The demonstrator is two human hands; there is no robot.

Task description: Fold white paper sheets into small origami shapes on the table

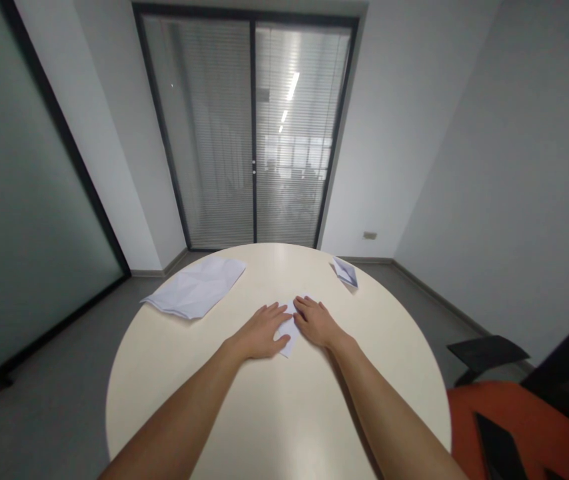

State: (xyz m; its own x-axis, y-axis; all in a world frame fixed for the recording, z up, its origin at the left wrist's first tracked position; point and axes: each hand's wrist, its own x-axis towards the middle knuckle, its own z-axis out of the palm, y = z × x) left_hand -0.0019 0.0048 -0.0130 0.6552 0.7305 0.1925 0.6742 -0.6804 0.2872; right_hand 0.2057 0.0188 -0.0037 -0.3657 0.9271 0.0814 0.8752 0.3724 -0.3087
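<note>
Resting flat, fingers loosely parted, my left hand (pixel 260 332) and right hand (pixel 316 323) partly hide the small paper (pixel 290 328) on the table (pixel 274 420); beyond lie a creased sheet (pixel 199 287), a folded paper (pixel 346 272), then blinds (pixel 214 147) obscuring what's behind.

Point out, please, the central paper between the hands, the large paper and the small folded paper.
Central paper (pixel 290 328): head view, on its uncovered middle.
Large paper (pixel 197 287): head view, middle of its upper face.
Small folded paper (pixel 346 273): head view, about its middle.

White paper (pixel 289 329) partly hidden beneath left hand (pixel 261 335) and right hand (pixel 316 324), orange chair (pixel 539 421) cut off at right edge.
</note>
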